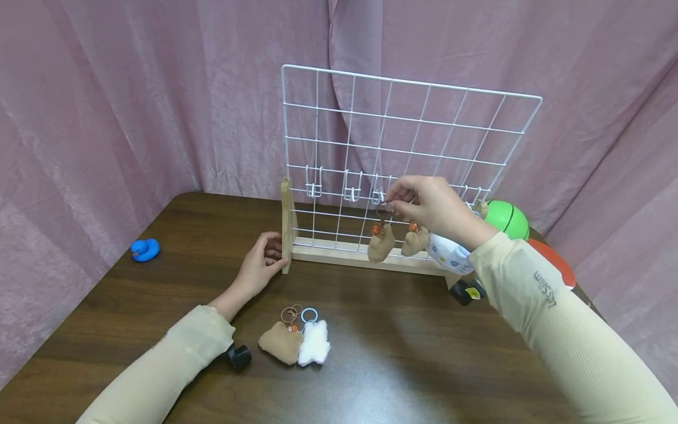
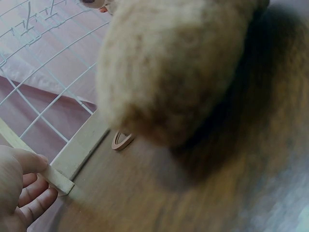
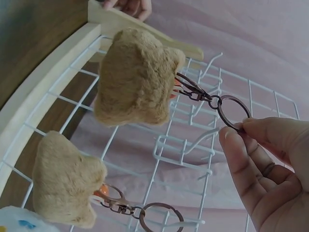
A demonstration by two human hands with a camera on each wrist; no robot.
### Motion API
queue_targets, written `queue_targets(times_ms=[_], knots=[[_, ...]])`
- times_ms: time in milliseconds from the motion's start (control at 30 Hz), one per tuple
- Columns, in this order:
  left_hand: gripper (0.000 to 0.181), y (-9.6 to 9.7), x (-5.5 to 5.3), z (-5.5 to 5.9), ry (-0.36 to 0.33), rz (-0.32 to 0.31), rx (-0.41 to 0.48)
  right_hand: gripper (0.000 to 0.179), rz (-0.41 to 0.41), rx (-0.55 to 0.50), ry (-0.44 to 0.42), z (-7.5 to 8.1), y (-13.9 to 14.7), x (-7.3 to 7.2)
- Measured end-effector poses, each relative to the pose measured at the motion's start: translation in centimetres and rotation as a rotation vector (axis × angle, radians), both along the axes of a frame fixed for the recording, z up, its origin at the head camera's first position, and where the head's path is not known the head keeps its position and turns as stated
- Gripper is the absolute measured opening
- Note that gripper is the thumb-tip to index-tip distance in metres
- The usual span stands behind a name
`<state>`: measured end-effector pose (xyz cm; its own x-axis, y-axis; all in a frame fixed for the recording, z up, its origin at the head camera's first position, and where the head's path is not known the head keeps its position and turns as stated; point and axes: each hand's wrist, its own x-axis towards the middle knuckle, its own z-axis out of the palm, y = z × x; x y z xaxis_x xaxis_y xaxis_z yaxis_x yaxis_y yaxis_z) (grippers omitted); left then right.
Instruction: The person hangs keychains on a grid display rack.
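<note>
My right hand (image 1: 431, 203) pinches the dark metal ring (image 3: 231, 108) of a brown plush keychain (image 1: 381, 244) between thumb and fingertips. The plush dangles in front of a white wire grid rack (image 1: 413, 81), its ring close to an unfilled hook (image 3: 193, 140). Beside it, another brown plush keychain (image 3: 65, 179) hangs by its ring, and a white patterned plush (image 1: 450, 256) hangs further right. My left hand (image 1: 261, 264) holds the rack's left wooden side (image 1: 286, 227), thumb on the near face, fingers partly hidden behind.
On the table lie a brown plush keychain (image 1: 282, 343) and a white plush keychain (image 1: 315, 344), side by side. A blue rubber duck (image 1: 145, 250) sits far left. Behind my right arm are a green ball (image 1: 505, 219) and a red-orange object (image 1: 553, 262). Pink curtains (image 1: 159, 106) surround the table.
</note>
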<state>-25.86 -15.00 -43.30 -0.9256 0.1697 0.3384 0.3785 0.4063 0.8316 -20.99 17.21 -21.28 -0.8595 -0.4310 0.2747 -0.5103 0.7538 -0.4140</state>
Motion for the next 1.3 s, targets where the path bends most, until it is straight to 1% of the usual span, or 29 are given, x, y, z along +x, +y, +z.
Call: queue_targets(times_ms=[167, 333, 533, 700, 967, 1167, 1300], knots=[[0.053, 0.0, -0.1, -0.1, -0.012, 0.005, 0.0, 0.01, -0.023, 0.001, -0.006, 0.1, 0.2, -0.5], [0.053, 0.2, 0.0, 0.1, -0.024, 0.014, -0.011, 0.011, -0.039, 0.013, -0.002, -0.2, 0.3, -1.3], [0.052, 0.1, 0.0, 0.0, -0.005, -0.001, 0.011, 0.011, -0.043, 0.021, -0.024, -0.7, 0.4, -1.9], [0.051, 0.2, -0.1, -0.1, 0.002, -0.01, 0.018, 0.01, -0.043, 0.034, -0.029, -0.9, 0.3, -2.1], [0.051, 0.3, -0.1, 0.0, -0.005, -0.002, 0.011, 0.008, -0.044, 0.029, -0.034, -1.0, 0.2, -2.4], [0.051, 0.4, 0.0, 0.0, -0.013, -0.006, 0.021, 0.01, -0.034, 0.041, -0.048, -1.0, 0.1, -2.4], [0.052, 0.4, 0.0, 0.0, -0.007, -0.008, 0.017, 0.011, -0.028, 0.043, -0.044, -1.0, 0.1, -2.4]])
